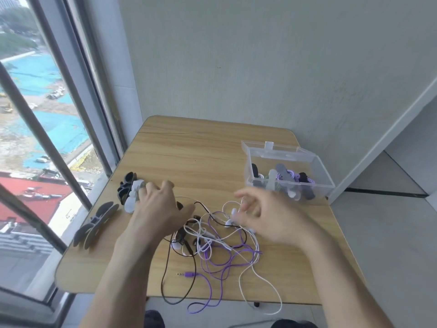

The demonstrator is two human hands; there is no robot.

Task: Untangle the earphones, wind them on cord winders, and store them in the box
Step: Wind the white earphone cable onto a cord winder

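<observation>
A tangle of black, white and purple earphones (214, 242) lies in the middle of the wooden table (189, 152), with loops hanging over the near edge. A purple plug (188, 274) lies free at the front. My left hand (158, 207) reaches left, its fingertips on a white cord winder (130, 202). Beside that winder are black winders (125, 185) and grey winders (97, 223). My right hand (262, 216) is blurred and hovers over the white earbuds with loosely bent fingers, holding nothing. A clear box (327, 184) stands open at the right with several wound earphones inside.
A window with a metal frame runs close along the table's left edge. A grey wall stands behind the table, and a partition is on the right just past the box. The box lid leans back toward the wall.
</observation>
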